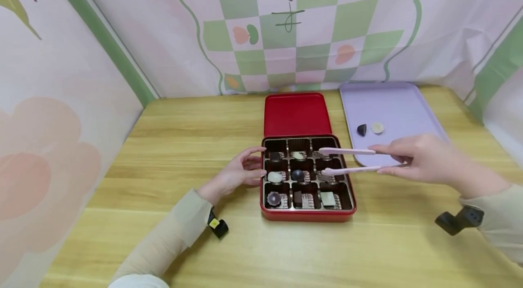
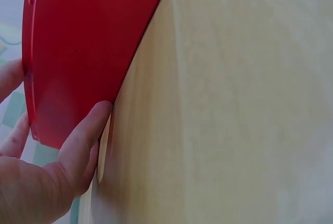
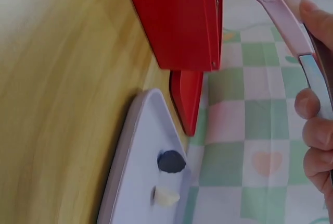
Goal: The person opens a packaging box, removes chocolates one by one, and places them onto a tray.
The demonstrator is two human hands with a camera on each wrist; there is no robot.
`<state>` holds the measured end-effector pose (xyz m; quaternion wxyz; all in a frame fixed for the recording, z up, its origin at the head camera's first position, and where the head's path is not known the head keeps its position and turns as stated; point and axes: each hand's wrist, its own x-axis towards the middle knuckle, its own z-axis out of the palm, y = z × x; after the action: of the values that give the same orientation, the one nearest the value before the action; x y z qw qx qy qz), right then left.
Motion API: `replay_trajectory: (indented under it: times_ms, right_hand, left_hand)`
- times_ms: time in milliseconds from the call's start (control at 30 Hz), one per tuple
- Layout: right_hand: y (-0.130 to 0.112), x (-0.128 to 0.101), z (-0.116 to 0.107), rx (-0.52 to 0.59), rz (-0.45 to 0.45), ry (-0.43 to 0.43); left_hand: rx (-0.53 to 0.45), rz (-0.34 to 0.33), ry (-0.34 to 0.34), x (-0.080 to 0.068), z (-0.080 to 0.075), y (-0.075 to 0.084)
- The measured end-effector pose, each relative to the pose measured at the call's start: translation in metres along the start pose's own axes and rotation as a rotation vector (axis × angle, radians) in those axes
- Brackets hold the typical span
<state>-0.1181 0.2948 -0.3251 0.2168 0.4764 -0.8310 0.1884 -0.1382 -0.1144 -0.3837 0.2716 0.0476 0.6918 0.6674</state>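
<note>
Left hand (image 1: 241,172) rests against the left wall of the red box (image 1: 307,214), fingers loosely straight, thumb pressed on the side; it grips nothing. In the left wrist view the thumb (image 2: 86,133) touches the box wall (image 2: 78,52) right where it meets the table (image 2: 234,104).

Right hand (image 1: 416,158) pinches pink tongs (image 1: 347,161), fingers curled round the handle end. Tong arms are apart, tips over the box's right column, just ahead of the right fingertips. Nothing visible between the tips. Right wrist view shows one tong arm (image 3: 283,18) beside the fingers (image 3: 315,130).

Box sits between the two hands, its tray split into nine cells, chocolates in most of them. Red lid (image 1: 296,114) lies beyond the box, touching its far edge.

Purple tray (image 1: 392,106) lies beyond the right hand, just right of the lid. On it a dark chocolate (image 1: 362,130) and a pale chocolate (image 1: 377,128), side by side, near the tong arms.
</note>
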Motion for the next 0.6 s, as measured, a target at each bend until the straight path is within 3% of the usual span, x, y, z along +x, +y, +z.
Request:
replay_trajectory:
  times_ms: [333, 600]
  right_hand:
    - [-0.013, 0.004, -0.002, 0.063, -0.003, -0.118]
    - [-0.014, 0.003, -0.001, -0.045, -0.021, -0.209]
  left_hand:
    - [0.007, 0.012, -0.008, 0.000, 0.000, 0.001]
    - [0.006, 0.013, -0.014, -0.001, 0.001, 0.001]
